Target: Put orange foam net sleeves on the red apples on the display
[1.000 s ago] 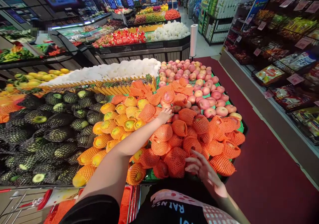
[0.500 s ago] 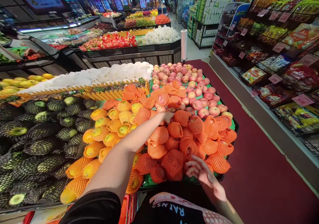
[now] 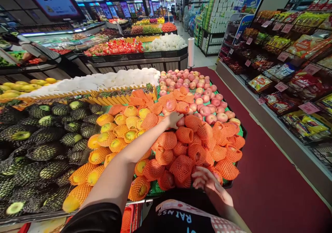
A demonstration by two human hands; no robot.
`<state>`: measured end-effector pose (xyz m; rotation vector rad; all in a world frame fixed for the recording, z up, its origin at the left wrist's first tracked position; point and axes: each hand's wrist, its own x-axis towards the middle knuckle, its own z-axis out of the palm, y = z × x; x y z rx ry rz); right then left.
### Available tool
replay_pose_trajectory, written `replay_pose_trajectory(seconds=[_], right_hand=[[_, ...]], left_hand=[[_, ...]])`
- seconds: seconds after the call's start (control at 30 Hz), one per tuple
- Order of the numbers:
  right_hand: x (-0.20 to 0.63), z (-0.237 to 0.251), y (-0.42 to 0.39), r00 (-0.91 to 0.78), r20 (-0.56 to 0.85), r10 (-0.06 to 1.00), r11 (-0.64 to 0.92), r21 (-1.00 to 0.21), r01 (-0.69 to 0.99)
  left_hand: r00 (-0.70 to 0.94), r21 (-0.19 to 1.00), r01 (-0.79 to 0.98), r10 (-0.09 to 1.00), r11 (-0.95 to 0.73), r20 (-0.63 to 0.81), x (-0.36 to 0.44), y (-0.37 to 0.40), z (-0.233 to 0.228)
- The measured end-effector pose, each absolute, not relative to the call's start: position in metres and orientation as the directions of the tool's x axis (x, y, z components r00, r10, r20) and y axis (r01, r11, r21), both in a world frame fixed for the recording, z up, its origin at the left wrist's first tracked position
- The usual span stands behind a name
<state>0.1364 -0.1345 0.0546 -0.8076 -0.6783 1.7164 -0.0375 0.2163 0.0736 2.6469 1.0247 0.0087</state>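
Observation:
My left hand (image 3: 173, 120) reaches across the pile, its fingers curled over a bare red apple (image 3: 181, 122) lying among netted fruit. Around it are apples in orange foam nets (image 3: 192, 122), some with red skin showing through the net openings. My right hand (image 3: 206, 180) hovers at the near edge of the display, beside a netted apple (image 3: 181, 167). Its fingers are loosely bent and apart, with nothing in them. Farther back, bare apples (image 3: 204, 111) lie in rows on a green liner.
Yellow fruit in orange nets (image 3: 116, 145) lies left of the apples, then dark-netted green fruit (image 3: 44, 153). White-wrapped produce (image 3: 111, 79) runs behind. A bag roll (image 3: 191, 52) stands at the far corner. Snack shelves (image 3: 285, 67) line the right. A person (image 3: 38, 49) bends at the far left.
My left hand has shifted slightly, and its fingers now spread over the bare apple, more of which shows. My right hand has hardly moved. The view has tipped slightly upward.

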Motion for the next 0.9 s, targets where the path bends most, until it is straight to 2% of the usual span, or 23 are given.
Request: replay_pose_trajectory(seconds=[0.1,0.17,0.23,0.3,0.37,0.57,0.77,0.9], right_hand=[[0.138,0.060,-0.129,-0.240,-0.165,0.957,-0.281,-0.743,-0.608],[0.140,0.062,-0.127,-0.263,-0.150,0.953,-0.286,-0.735,-0.615],[0.143,0.062,-0.126,-0.277,-0.135,0.951,-0.285,-0.730,-0.621],[0.146,0.061,-0.126,-0.289,-0.125,0.949,-0.286,-0.727,-0.624],[0.149,0.058,-0.125,-0.303,-0.115,0.946,-0.289,-0.724,-0.626],[0.152,0.060,-0.119,-0.359,-0.105,0.927,-0.310,-0.753,-0.581],[0.150,0.074,-0.118,-0.449,-0.085,0.890,-0.345,-0.768,-0.539],[0.153,0.078,-0.118,-0.481,-0.090,0.872,-0.361,-0.782,-0.508]], left_hand=[[0.675,0.236,0.716,0.738,-0.657,0.004,-0.052,0.212,0.095],[0.590,0.269,0.751,0.796,-0.603,0.134,-0.064,0.201,0.113],[0.485,0.387,0.744,0.838,-0.545,0.250,-0.076,0.180,0.128],[0.413,0.549,0.671,0.867,-0.497,0.280,-0.083,0.148,0.135],[0.395,0.677,0.593,0.890,-0.437,0.228,-0.084,0.108,0.132],[0.339,0.871,0.454,0.940,-0.190,0.028,-0.054,-0.004,0.072],[0.015,0.890,0.452,0.997,0.056,-0.071,-0.028,-0.031,0.040],[0.033,0.868,0.486,0.990,0.107,-0.141,-0.028,-0.020,0.042]])
